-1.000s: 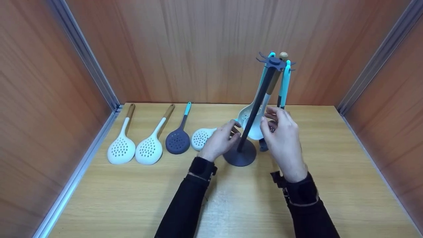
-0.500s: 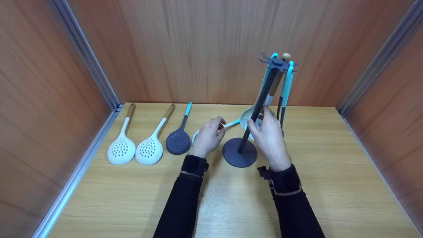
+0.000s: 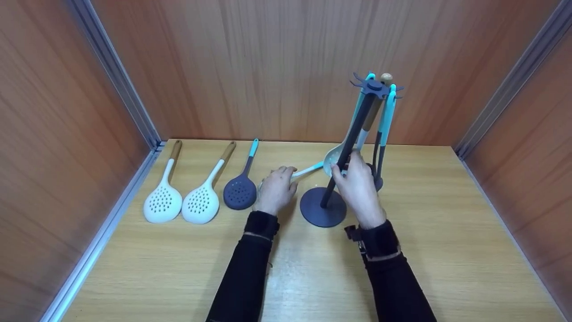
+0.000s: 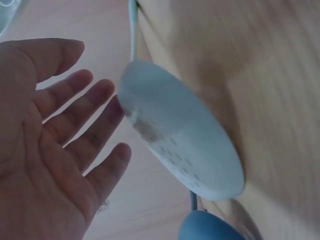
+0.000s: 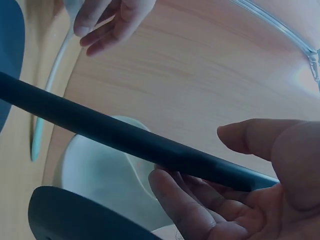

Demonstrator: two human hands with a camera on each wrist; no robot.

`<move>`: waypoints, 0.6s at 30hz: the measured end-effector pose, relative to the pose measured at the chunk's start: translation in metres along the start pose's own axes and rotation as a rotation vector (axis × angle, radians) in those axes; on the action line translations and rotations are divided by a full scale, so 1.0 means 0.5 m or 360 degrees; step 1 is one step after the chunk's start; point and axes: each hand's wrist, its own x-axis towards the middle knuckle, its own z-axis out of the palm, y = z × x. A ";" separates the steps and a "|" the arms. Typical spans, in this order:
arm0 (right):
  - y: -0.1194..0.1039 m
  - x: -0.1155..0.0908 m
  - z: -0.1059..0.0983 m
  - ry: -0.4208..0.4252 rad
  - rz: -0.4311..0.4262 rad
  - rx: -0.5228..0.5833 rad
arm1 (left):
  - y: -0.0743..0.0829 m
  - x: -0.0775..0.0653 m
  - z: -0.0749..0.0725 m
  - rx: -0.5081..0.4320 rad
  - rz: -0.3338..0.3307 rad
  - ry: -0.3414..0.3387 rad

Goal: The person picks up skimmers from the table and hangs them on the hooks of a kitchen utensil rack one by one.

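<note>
A white skimmer with a turquoise handle tip [image 3: 309, 170] lies on the table, its head mostly hidden in the head view by my left hand [image 3: 275, 191]. In the left wrist view that hand's fingers are spread, and fingertips meet the rim of the perforated head [image 4: 185, 145]. Curled fingers of my right hand [image 3: 359, 190] hold the dark pole of a utensil stand [image 3: 345, 152]; the thumb is apart from the pole in the right wrist view. Several utensils hang from the stand, among them a turquoise-handled one [image 3: 388, 114] and a wooden-handled one [image 3: 371, 117].
Left of my hands lie two white skimmers with wooden handles, the outer skimmer [image 3: 162, 203] and the inner skimmer [image 3: 200, 204]. A dark skimmer [image 3: 240, 192] with a turquoise handle end lies beside them. Wood-grain panels [image 3: 268, 67] enclose the table's back and sides.
My left hand has moved left from near the stand's pole to over the white skimmer's head. My right hand has moved left from the hanging utensils to the pole.
</note>
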 end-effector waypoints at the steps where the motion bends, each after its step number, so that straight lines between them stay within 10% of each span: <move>1: 0.001 0.001 0.001 0.0002 -0.0008 -0.0008 | -0.001 0.001 0.002 0.0009 -0.0006 0.0000; 18: 0.014 0.001 0.018 0.0098 -0.0142 -0.0062 | -0.005 -0.007 0.020 0.0074 0.0032 0.0014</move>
